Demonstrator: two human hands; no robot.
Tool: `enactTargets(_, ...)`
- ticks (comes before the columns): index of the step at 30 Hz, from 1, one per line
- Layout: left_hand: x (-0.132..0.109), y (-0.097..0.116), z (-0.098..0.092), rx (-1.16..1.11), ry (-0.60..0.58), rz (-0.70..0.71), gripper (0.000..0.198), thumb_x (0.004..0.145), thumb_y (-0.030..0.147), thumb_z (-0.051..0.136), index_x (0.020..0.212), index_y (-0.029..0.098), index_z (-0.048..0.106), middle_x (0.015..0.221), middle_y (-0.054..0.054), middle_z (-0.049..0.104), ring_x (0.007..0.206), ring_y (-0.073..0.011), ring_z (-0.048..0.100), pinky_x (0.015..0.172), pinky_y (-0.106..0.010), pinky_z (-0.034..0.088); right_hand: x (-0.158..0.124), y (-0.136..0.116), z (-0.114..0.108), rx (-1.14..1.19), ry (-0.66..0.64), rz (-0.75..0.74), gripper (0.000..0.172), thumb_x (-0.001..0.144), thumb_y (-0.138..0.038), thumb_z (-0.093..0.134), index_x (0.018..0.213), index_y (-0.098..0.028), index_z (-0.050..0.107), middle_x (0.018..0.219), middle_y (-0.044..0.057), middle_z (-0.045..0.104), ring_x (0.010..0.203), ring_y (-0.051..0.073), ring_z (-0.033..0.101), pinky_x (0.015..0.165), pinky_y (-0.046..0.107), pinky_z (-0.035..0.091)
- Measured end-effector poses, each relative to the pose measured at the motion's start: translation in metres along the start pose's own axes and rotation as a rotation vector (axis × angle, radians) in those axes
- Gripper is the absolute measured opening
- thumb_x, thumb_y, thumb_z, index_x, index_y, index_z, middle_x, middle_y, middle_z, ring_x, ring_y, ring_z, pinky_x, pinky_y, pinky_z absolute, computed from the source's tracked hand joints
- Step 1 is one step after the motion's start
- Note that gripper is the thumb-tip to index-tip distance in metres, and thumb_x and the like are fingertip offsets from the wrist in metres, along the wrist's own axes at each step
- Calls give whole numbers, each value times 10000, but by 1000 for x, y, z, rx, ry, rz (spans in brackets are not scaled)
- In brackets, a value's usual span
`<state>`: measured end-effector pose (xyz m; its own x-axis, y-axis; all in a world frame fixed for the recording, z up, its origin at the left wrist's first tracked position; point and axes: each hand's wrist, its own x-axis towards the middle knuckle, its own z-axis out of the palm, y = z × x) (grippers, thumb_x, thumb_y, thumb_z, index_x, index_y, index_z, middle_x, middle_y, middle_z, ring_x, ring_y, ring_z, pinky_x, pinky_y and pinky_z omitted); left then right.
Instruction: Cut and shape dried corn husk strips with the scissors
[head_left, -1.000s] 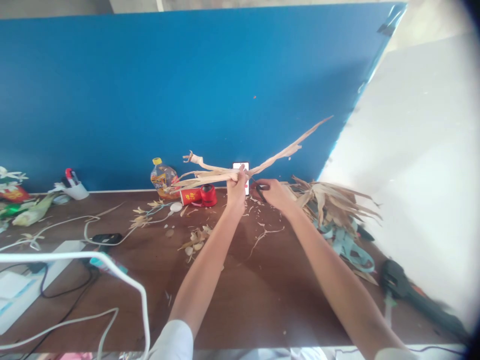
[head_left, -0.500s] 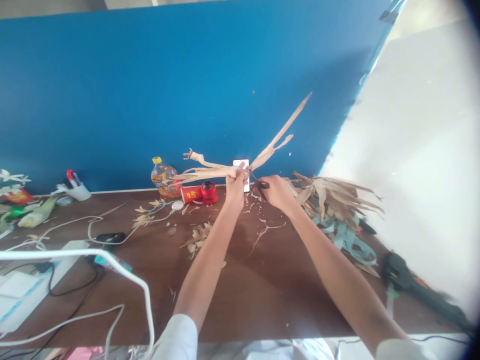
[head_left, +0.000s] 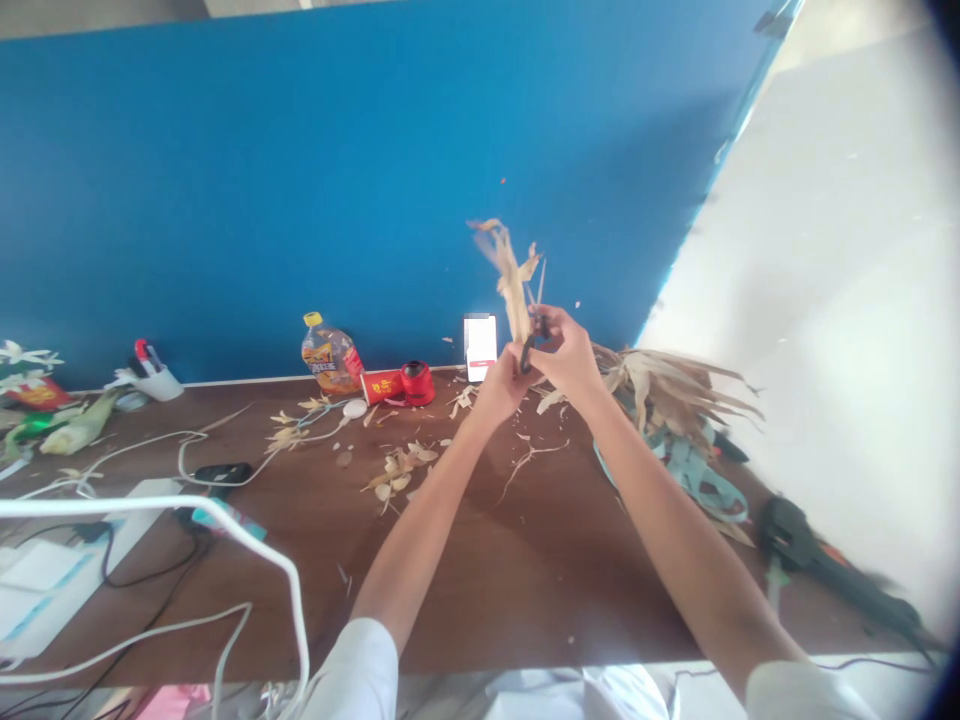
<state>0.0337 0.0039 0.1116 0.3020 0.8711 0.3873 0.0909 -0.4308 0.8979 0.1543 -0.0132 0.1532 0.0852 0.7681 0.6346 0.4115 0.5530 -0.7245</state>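
My left hand (head_left: 507,385) is closed on the lower end of a bundle of dry husk strips (head_left: 513,290), which stands up above the fingers in front of the blue panel. Close against it on the right, my right hand (head_left: 568,352) is closed on dark-handled scissors (head_left: 527,354). Their blades point upward beside the husk. Behind my left hand a phone (head_left: 481,348) with a lit screen leans on the panel. Husk scraps (head_left: 401,475) lie on the brown table (head_left: 540,600).
A bottle (head_left: 330,358) and a red cup (head_left: 382,386) are at the back left. A husk pile (head_left: 667,385), light blue ribbon (head_left: 701,480) and a glue gun (head_left: 795,545) lie at the right. A power strip (head_left: 142,515) and white cables are at the left.
My left hand has moved right, and the husk bundle has turned from spread sideways to upright. The scissors in my right hand have risen and now point upward. More of the phone shows.
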Motion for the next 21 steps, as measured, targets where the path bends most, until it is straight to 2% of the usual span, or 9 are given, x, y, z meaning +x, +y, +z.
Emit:
enactTargets(3, -8, -5, 9, 190, -182, 103, 455, 792, 422, 632, 1149, 170, 507, 997, -82, 647, 885, -205, 607, 732, -293, 464, 2, 4, -9, -115, 92, 20, 407, 760, -307, 574, 1147, -184, 552, 868, 50, 643, 793, 192, 601, 678, 306, 480)
enactTargets(5, -10, -16, 13, 357, -204, 123, 437, 822, 456, 584, 1146, 169, 522, 1142, -119, 614, 1042, -245, 574, 851, -338, 452, 3, 8, -23, -361, 190, 63, 376, 780, -280, 533, 1147, -199, 544, 904, 69, 642, 841, 221, 592, 715, 345, 469)
enactTargets(8, -7, -40, 20, 630, -232, 29, 322, 893, 389, 469, 1083, 159, 589, 1123, -130, 622, 1080, -263, 554, 925, -388, 423, 7, 18, -51, -819, 311, 163, 438, 765, -198, 501, 1203, -197, 514, 1112, 151, 602, 1079, 310, 518, 843, 458, 415)
enactTargets(10, -2, -54, 29, 766, -299, -38, 325, 889, 392, 471, 1072, 165, 615, 1180, -130, 602, 1130, -283, 522, 946, -406, 415, 10, 26, -69, -983, 272, 254, 473, 738, -189, 506, 1210, -197, 509, 1140, 158, 594, 1112, 329, 500, 866, 496, 393)
enactTargets(13, 7, -66, 47, 954, -295, -159, 405, 839, 427, 549, 1104, 130, 623, 1294, -183, 518, 1231, -356, 426, 967, -455, 393, 15, 35, -84, -975, 173, 382, 445, 707, -223, 538, 1153, -232, 546, 1017, 100, 647, 967, 296, 574, 835, 472, 411)
enactTargets(16, 11, -67, 58, 972, -233, -205, 319, 824, 333, 587, 1045, 110, 646, 1259, -203, 525, 1214, -348, 438, 956, -434, 393, 17, 37, -85, -860, 150, 390, 415, 701, -278, 566, 1116, -271, 572, 957, 62, 669, 890, 272, 592, 780, 413, 432)
enactTargets(18, 10, -66, 57, 847, -169, -187, 200, 831, 248, 567, 960, 123, 656, 1141, -189, 586, 1144, -305, 499, 922, -393, 409, 17, 34, -83, -791, 159, 358, 401, 707, -317, 579, 1106, -273, 586, 922, 59, 674, 853, 263, 593, 739, 378, 436)
enactTargets(21, 4, -63, 39, 654, -61, -192, 114, 839, 216, 535, 864, 161, 632, 868, -134, 636, 921, -256, 596, 818, -367, 439, 16, 27, -79, -694, 167, 302, 379, 703, -361, 603, 1066, -254, 607, 849, 55, 671, 773, 240, 588, 676, 337, 427)
